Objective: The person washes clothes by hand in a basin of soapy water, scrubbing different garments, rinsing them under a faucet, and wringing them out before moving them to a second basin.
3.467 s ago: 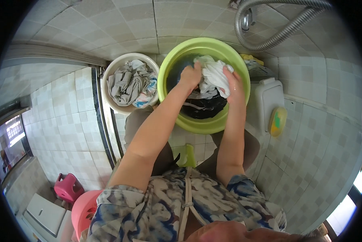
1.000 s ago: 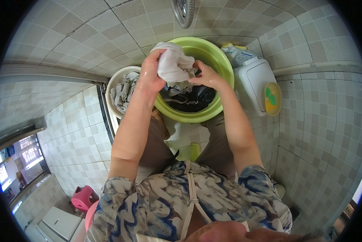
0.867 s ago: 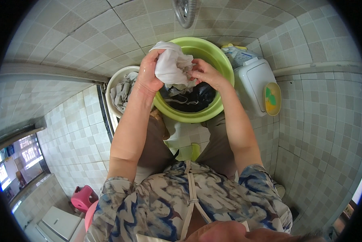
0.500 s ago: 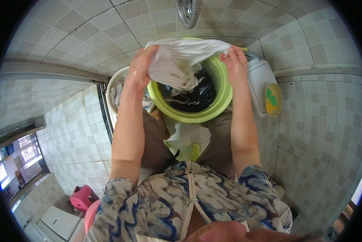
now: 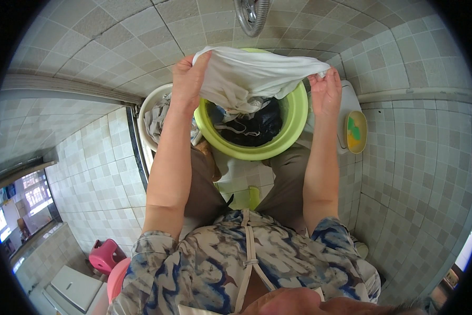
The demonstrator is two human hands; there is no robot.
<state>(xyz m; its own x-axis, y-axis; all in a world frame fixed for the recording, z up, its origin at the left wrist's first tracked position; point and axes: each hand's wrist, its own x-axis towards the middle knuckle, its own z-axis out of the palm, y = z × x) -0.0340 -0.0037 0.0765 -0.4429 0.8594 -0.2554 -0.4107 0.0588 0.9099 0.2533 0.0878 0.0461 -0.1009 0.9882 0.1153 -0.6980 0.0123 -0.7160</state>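
Observation:
A wet white cloth garment (image 5: 257,71) is stretched between my two hands above a lime-green tub (image 5: 297,118). My left hand (image 5: 188,79) pinches its upper left edge. At the other end, my right hand (image 5: 326,92) grips a gathered corner between thumb and fingers, just beyond the tub's right rim. The garment's lower part droops into the tub and rests over dark wet clothes (image 5: 262,126). A thin pale cord or strap lies across those dark clothes. What kind of garment the white cloth is, I cannot tell.
Left of the tub, a white basin (image 5: 146,137) holds crumpled laundry (image 5: 157,118). A white box-like container (image 5: 349,92) stands at the right, with a yellow soap dish (image 5: 358,144) on it. A metal shower hose (image 5: 251,21) hangs ahead. A pink stool (image 5: 105,255) is at the lower left.
My right hand has moved outward to the right, and my left hand has risen slightly. The white garment is now spread wider and pulled tighter along its top edge.

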